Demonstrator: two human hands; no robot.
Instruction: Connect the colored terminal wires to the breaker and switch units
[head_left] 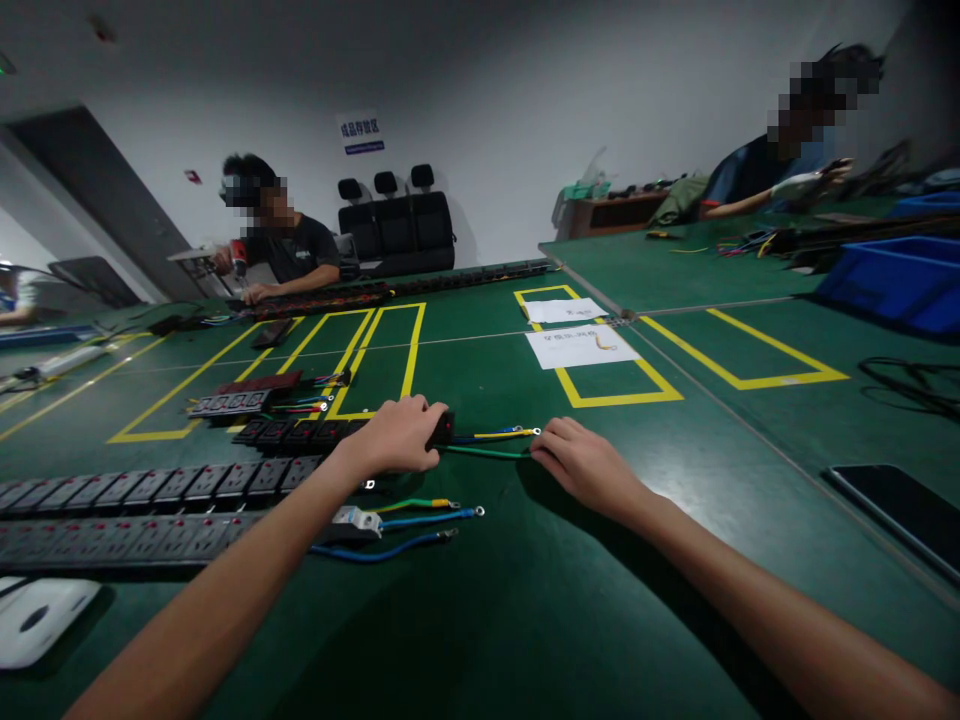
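Note:
My left hand (397, 435) is closed over the right end of a black power strip (300, 433) lying on the green table. From that end several wires run to the right, among them a yellow wire (502, 434) with a ring terminal and a green wire (487, 453). The fingertips of my right hand (581, 460) pinch the tip of the green wire and hide its end. Nearer to me lie two long power strips (202, 538), partly behind my left forearm. Blue wires (427, 518) and a green-yellow wire (412, 504) with metal terminals stick out from them.
Yellow tape outlines (626, 400) mark the table. Two paper sheets (581, 346) lie ahead. A phone (896, 510) rests at right, a blue bin (900, 285) behind it. A white device (45, 620) sits at lower left. One person (300, 250) across the table holds a drill; another person (772, 180) works at far right.

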